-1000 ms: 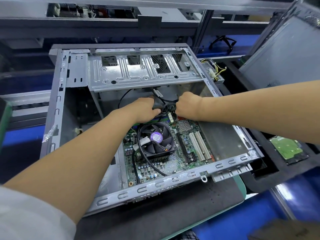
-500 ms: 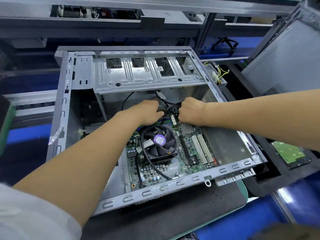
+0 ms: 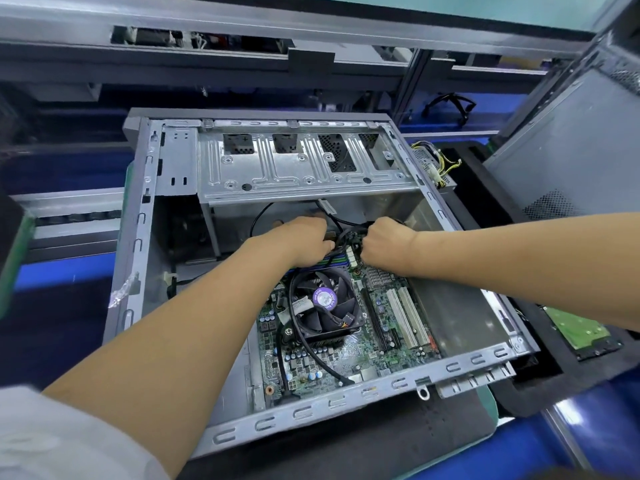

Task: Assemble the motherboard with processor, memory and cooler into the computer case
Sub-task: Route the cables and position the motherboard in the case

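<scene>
Change since earlier frames: hardly any displacement of the hands is noted; both are kept at the far edge of the motherboard (image 3: 349,344), and only the camera viewpoint is seen to have drifted, the case sitting lower in the head view than before.
Head view, left hand: the left hand (image 3: 304,240) is held curled, knuckles up, over the memory (image 3: 332,259) at the far edge of the board; what is under its fingers is hidden, though a black cable bundle (image 3: 348,237) is met at its fingertips.
Head view, right hand: the right hand (image 3: 384,242) is clenched into a fist just right of the bundle, apparently clamped on it; the grip itself is not fully shown.
Motherboard: laid flat inside the computer case (image 3: 138,237), toward the near right of the floor.
Cooler: the cooler (image 3: 322,306) is seated on the board, near of both hands, its lead looped round it.
Meaning for task: board, memory and cooler are judged already placed; a cable connection at the far edge is judged to be in hand and unfinished.
Risk: strain on the connector is possible if the bundle is pulled askew.
</scene>
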A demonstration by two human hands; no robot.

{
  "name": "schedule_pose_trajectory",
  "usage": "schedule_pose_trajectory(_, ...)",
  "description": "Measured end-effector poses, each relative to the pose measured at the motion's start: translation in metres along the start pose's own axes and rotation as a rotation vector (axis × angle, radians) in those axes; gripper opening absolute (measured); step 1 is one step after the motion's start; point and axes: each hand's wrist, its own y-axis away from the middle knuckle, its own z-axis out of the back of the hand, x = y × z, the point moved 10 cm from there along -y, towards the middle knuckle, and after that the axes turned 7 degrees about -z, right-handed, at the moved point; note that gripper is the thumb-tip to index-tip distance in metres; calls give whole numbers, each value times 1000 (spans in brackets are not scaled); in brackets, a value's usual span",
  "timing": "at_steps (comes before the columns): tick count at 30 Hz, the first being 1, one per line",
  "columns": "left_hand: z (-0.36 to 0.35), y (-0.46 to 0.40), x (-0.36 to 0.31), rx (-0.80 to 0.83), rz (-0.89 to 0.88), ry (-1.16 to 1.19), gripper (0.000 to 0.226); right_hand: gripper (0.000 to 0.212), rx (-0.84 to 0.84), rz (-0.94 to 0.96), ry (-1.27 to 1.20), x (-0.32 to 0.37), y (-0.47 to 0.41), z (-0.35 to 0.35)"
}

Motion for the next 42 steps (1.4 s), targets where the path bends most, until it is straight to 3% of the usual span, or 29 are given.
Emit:
schedule_pose_trajectory(8, -1, -2, -1, 1, -14, -17, 33, 24, 21, -44, -54, -8, -3, 1)
schedule_pose_trajectory(14, 0, 2, -1, 16, 5, -10, 42, 28, 15, -51, -54, 2, -4, 1)
schedule_pose_trajectory(21, 5, 3, -2, 24, 16, -19, 45, 25, 241, 2, -202, -38, -9, 0)
schedule_pose_trajectory(27, 4, 1, -1, 19, 16, -30, 47, 12, 296, -35, -281, -42, -10, -9)
schedule_pose_trajectory(33, 2, -2, -1, 35, -2, -44, 46, 24, 161, 6, -69, -28, -2, -8)
schedule_pose_trajectory(42, 0, -3, -1, 48, -4, -71, 45, 24, 93, -95, -105, -25, -3, -5)
